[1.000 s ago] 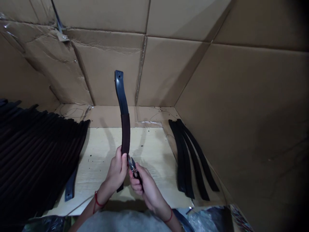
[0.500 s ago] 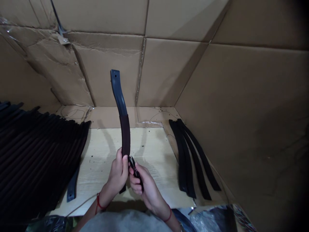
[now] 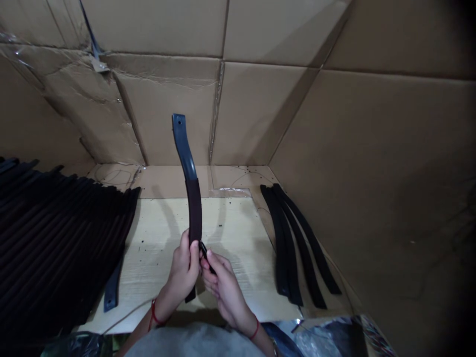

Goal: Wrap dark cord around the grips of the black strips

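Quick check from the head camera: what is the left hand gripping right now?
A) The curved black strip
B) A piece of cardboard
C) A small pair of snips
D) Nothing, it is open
A: the left hand is wrapped around the curved black strip at its dark sleeve, while the right hand holds the small black snips.

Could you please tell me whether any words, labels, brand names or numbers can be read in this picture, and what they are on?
No readable text shows on the dark curved strip in the left hand, the small black tool in the right hand, or the cardboard wall.
The colourful printing at the lower right corner is too small and blurred to read.
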The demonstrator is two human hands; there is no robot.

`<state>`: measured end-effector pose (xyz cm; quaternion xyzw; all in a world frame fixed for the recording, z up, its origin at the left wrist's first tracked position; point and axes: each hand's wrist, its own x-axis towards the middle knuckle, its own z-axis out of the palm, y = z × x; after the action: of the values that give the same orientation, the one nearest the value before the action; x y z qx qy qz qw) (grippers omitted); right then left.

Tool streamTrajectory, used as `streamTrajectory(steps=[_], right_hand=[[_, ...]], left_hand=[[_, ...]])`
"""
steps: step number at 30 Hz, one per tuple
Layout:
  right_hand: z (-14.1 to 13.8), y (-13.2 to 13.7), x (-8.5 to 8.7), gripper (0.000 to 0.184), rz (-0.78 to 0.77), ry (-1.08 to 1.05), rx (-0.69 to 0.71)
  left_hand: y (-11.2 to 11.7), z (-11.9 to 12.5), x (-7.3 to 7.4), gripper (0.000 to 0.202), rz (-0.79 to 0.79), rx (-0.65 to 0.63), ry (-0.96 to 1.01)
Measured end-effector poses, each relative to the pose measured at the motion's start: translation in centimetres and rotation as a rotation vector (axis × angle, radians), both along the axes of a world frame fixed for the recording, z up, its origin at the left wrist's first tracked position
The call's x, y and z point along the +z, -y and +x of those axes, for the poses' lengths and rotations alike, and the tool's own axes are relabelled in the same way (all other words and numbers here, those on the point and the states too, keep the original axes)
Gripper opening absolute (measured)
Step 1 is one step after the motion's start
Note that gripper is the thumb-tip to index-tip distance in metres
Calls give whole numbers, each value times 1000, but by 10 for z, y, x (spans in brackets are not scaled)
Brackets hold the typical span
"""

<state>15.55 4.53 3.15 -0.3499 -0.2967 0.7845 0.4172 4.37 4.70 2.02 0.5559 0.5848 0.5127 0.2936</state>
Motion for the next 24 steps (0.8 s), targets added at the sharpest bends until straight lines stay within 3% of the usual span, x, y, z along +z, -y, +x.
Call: streamTrajectory(steps=[7,9,11,14,17,21,24], right_hand=[[8,5,-2,41,-100,0,90],[19,4,-9,46,40,278,31],[33,-3,-21,54,309,748,-96],[54,-24,-42,38,454,1048,-216],[63,-41,-59,25,513,1316,-297],[66,-43,-64,46,561,1601,-323],[83,-38,-58,45,490,1818,-369]], left_hand=[[-6,-8,-5,27,-26,29,14],[-7,-12,-3,26,-39,58,108],[-7,-15,1,24,-45,58,238],[-7,-15,7,22,-46,-3,392],[-7,-13,8,24,-58,-43,455],[-12,-11,3,25,-74,-67,487],[-24,-10,-2,26,-81,-93,520]])
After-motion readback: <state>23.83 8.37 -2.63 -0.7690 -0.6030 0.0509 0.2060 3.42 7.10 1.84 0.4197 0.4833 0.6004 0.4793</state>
